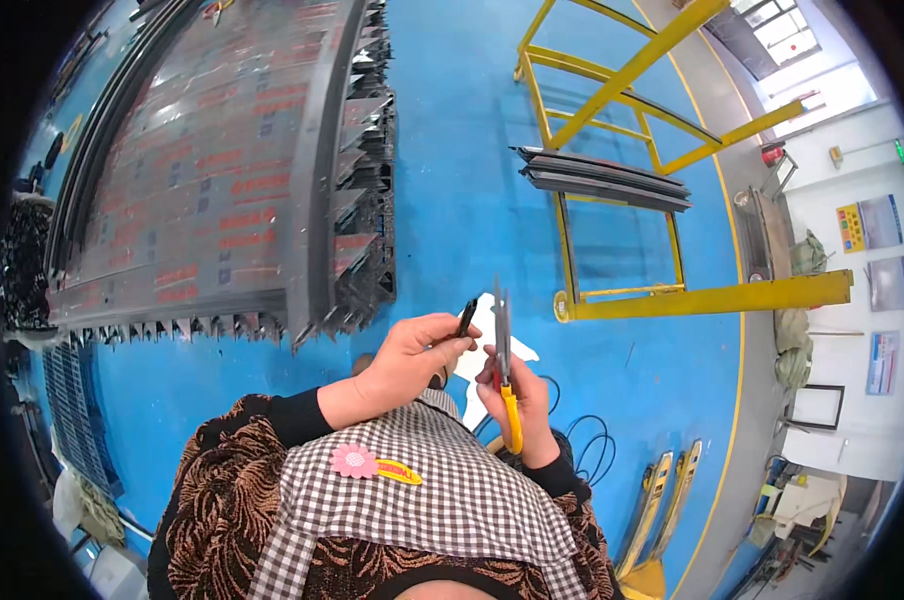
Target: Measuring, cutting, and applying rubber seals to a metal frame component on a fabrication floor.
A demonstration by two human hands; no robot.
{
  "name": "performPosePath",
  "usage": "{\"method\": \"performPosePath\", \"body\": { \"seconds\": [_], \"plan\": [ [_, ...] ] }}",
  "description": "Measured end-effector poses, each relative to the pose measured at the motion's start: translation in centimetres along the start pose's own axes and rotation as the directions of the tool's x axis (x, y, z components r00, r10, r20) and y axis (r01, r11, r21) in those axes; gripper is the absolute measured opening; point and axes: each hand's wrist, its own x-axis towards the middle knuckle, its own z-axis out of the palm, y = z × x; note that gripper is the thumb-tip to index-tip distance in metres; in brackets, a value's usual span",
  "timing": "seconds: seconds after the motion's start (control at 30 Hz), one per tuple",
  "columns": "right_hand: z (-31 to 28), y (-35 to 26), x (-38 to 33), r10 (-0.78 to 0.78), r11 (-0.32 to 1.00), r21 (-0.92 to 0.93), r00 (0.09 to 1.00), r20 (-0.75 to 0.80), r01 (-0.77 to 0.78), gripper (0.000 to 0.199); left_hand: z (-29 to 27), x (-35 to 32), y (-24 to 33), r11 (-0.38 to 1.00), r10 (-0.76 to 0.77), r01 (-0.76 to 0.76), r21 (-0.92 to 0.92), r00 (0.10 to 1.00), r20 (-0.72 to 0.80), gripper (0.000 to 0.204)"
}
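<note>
In front of my chest, my left hand pinches a short black strip between thumb and fingers, its end pointing up and away. Close by on the right, my right hand is closed around scissors with yellow and red handles. The blades point away from me and look nearly closed. A small gap separates them from the black strip. Part of the handles is hidden in my palm. I wear a checked apron with a pink flower clip on it.
To the left stands a large stack of dark profiles and film-covered panels with jagged ends. Dark profiles lie across a yellow rack at right. A white sheet, black hose and yellow forks are on the blue floor.
</note>
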Motion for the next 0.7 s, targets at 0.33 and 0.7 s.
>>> {"method": "performPosePath", "body": {
  "seconds": [0.33, 0.7],
  "plan": [
    [3.7, 0.6, -1.4, 0.04, 0.876, 0.473, 0.992, 0.12, -0.093, 0.046, -1.5, -4.6, 4.2, 0.985, -0.045, 0.05, -0.165, 0.998, 0.037, 0.015],
    [5.1, 3.8, -1.0, -0.019, 0.924, 0.377, 0.983, 0.185, -0.053, 0.047, -4.9, -6.1, 14.8, 0.749, 0.368, -0.236, -0.619, 0.925, 0.092, 0.017]
  ]
}}
